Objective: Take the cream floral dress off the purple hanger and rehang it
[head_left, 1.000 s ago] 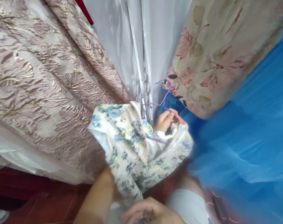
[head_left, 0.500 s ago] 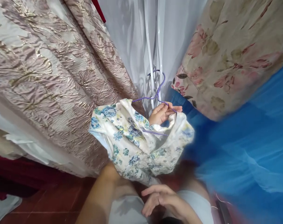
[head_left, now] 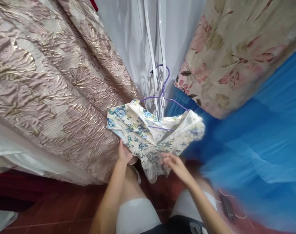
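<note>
Blue-flowered white cloth V-neck, just past left hand (at edge, can't tell grip) and half-curled, empty-looking right hand.

The garment sits across both arms of the hanger. Behind the hanger hangs a sheet; a curtain hangs left of the garment, a panel upper right, the floor beneath.

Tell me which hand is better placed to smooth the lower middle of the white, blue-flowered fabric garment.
Probably the right hand: it is beside the lower middle of the garment, while the left hand is at the side edge.
</note>
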`<state>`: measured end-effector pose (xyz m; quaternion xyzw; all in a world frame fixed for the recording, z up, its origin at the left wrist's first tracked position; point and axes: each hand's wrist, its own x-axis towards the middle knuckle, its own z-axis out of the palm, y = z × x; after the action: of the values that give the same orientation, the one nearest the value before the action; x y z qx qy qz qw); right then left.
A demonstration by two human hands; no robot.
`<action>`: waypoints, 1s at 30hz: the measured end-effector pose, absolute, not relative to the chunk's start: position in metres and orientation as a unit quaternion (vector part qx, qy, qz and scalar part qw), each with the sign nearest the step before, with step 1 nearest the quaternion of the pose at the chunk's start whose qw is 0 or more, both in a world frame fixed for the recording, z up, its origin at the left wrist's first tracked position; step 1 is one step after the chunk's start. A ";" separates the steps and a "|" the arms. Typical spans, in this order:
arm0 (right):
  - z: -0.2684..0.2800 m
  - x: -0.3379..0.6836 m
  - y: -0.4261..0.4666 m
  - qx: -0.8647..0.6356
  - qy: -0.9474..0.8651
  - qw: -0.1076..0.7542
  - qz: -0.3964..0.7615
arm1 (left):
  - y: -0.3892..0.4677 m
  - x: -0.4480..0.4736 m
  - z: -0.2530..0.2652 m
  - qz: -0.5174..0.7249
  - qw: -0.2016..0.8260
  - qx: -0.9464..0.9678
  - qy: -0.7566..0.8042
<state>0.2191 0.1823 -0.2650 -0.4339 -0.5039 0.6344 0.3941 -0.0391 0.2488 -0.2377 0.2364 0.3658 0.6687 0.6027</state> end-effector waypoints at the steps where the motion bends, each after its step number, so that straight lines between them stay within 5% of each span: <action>1: -0.263 0.213 0.193 -0.460 -0.524 0.388 0.602 | 0.240 -0.045 -0.250 0.662 0.595 0.239 0.388; 8: -0.258 0.179 0.224 -0.657 -0.582 0.356 0.322 | 0.211 -0.027 -0.301 0.634 0.478 0.339 0.505; 13: -0.264 0.184 0.228 -0.586 -0.584 0.445 0.343 | 0.210 -0.022 -0.299 0.642 0.371 0.394 0.543; 18: -0.267 0.184 0.214 -0.540 -0.525 0.501 0.426 | 0.194 -0.003 -0.300 0.723 0.113 0.341 0.590; 24: -0.267 0.184 0.167 -0.509 -0.455 0.540 0.493 | 0.175 0.067 -0.309 0.542 0.295 0.587 0.524; 30: -0.252 0.192 0.157 -0.489 -0.422 0.554 0.525 | 0.170 0.104 -0.299 0.571 0.266 0.580 0.517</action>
<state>0.1918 0.1565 -0.2521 -0.4888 -0.4222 0.5250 0.5543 0.1036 0.1696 -0.2993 0.5798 0.5165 0.5713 0.2658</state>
